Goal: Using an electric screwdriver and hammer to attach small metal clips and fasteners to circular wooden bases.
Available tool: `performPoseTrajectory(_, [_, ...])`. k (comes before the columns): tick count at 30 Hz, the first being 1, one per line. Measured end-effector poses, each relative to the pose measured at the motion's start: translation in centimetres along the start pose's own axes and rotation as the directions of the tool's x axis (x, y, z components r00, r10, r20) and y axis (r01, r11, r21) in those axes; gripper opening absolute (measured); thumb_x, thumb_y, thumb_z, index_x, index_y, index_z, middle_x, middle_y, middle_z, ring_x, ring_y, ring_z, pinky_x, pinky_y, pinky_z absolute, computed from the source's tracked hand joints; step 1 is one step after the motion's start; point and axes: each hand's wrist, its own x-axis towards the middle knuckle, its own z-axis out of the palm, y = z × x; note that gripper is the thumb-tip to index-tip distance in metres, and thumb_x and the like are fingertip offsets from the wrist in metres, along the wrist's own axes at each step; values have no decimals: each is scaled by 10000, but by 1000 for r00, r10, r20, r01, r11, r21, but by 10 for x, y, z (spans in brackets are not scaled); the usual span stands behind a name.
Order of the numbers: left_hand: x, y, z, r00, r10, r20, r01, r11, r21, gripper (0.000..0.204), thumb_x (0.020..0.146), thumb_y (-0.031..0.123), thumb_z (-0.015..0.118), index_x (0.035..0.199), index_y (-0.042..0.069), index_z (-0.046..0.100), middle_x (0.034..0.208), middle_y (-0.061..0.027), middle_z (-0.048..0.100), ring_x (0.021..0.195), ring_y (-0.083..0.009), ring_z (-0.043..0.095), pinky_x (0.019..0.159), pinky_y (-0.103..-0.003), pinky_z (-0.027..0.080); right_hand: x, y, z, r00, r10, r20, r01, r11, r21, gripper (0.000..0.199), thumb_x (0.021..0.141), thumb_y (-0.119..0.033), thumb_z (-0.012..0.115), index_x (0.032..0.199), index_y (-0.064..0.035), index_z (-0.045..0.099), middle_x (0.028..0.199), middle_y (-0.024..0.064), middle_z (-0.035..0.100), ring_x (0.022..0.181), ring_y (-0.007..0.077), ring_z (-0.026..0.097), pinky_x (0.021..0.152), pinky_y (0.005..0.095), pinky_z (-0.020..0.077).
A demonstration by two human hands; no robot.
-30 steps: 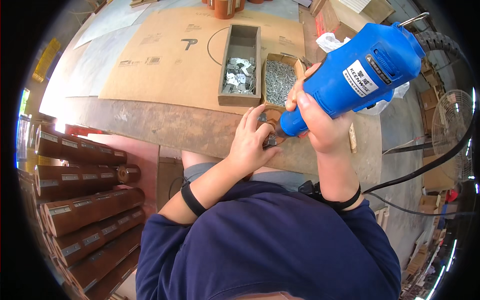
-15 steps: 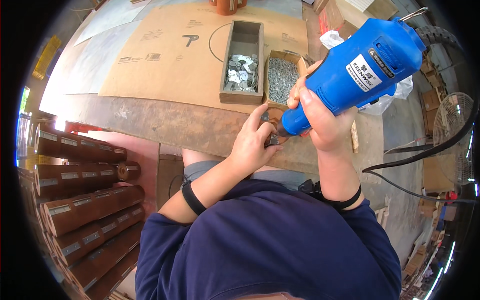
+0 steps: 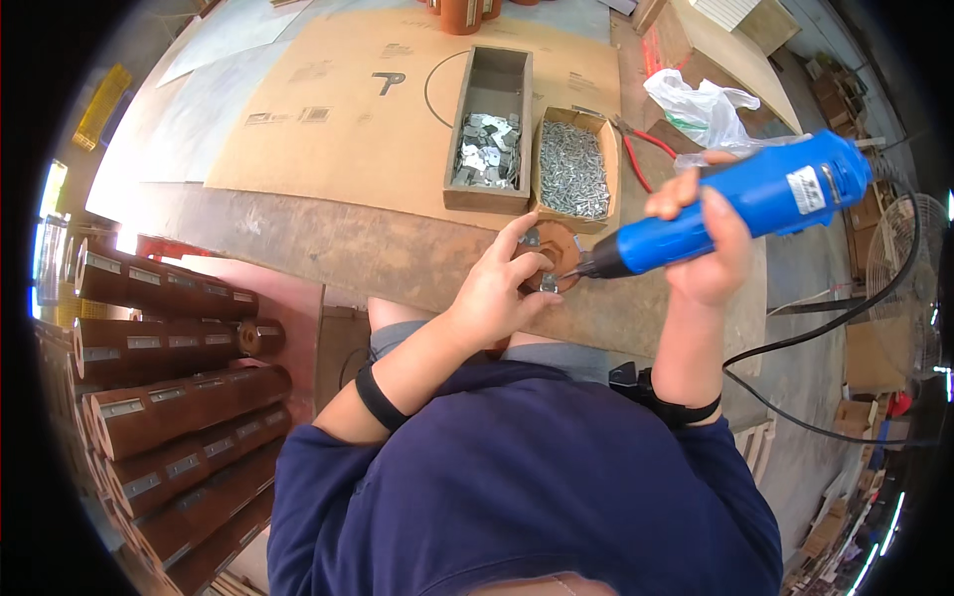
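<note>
My right hand [image 3: 708, 233] is wrapped round a blue electric screwdriver [image 3: 745, 204], held tilted with its black nose pointing left. The driver's tip is close to a brown round piece [image 3: 564, 246] at the table's front edge; whether they touch I cannot tell. My left hand [image 3: 497, 283] is at the left side of that piece, its thumb and a bent finger closed on a small metal plate [image 3: 548, 283] by the rim. Another finger reaches to a second metal plate [image 3: 531, 237] farther up. The lower part of the brown piece is hidden behind my hand.
Behind the work stand a wooden box [image 3: 487, 204] of metal plates and a cardboard box [image 3: 574, 169] of screws. Red-handled pliers [image 3: 636, 159] and a plastic bag [image 3: 701, 104] lie at right. Brown cylinders [image 3: 179, 407] are stacked at left. A black cable [image 3: 845, 313] hangs at right.
The electric screwdriver has swung from upright over the metal plate to a flatter tilt, its tip moving right off the plate. My left hand has stayed nearly in place.
</note>
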Motion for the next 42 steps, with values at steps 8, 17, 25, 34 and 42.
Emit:
performPoseTrajectory(8, [-4,-6,-13,997,-65,45,70,988,-137,281,615,27,696,881,37,606,1272,-210,349,897,-253,566,723,-313,490,-5,9,-87,842,141,-521,-125,990,66,291,748,-202,569,973,-33,496,736,60,502,631,169,462,625,331,400])
performPoseTrajectory(17, [10,11,18,999,54,-4,-49,922,385,599,517,354,738,973,28,526,1238,-212,352,1164,-399,306,924,-496,306,-48,41,-228,666,136,-733,-293,952,-90,239,769,-286,583,758,-63,496,673,42,502,619,173,504,624,310,452])
performPoseTrajectory(25, [9,-2,24,972,236,13,-228,921,315,344,566,266,687,803,41,579,1164,-189,404,1088,-342,363,852,-454,344,-70,84,-246,618,294,-729,-350,933,80,257,777,-288,557,758,-45,475,678,74,502,638,200,512,634,322,459])
performPoseTrajectory(34, [8,1,-42,971,-74,226,-70,818,571,389,551,226,706,908,120,596,1148,-168,400,989,-318,433,745,-415,412,-66,92,-248,612,344,-712,-384,916,112,260,780,-300,555,756,-54,474,678,66,499,638,193,506,635,321,455])
performPoseTrajectory(42, [1,5,-8,963,-267,-26,255,881,397,528,525,243,745,952,18,531,1150,-207,334,855,-329,498,664,-383,491,-66,93,-242,616,351,-705,-386,915,119,261,782,-310,553,755,-63,473,678,59,496,638,187,500,637,320,451])
